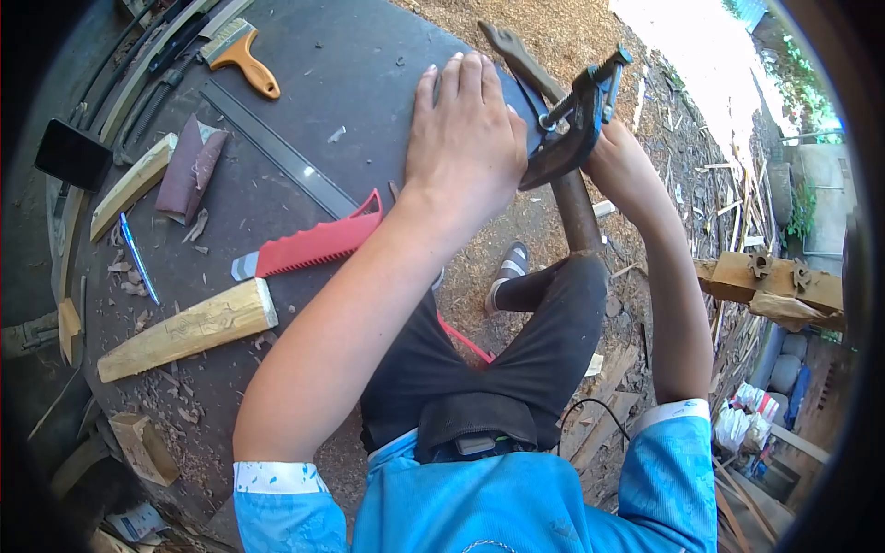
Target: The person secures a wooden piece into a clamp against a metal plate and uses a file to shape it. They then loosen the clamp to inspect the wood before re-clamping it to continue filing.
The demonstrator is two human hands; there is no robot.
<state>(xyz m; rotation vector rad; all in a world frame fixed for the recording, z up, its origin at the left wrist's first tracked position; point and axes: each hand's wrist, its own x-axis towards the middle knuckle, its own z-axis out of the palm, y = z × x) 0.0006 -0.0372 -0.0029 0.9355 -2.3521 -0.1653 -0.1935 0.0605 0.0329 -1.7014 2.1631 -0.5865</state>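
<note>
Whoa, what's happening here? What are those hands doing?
Someone in a bright blue shirt has their left hand flat on the dark tabletop. Their right hand is at a dark metal clamp by the edge, fingers partly hidden. A tapered, pale wooden piece lies untouched.

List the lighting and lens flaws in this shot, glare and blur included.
Head view: strong light burns out the ground at upper right; a small glare spot sits on the metal ruler; the dark tabletop is lit more evenly; a black round border cuts off the corners, with wide-angle bending towards it; the left hand looks fairly sharp, the far right edge softer.
</note>
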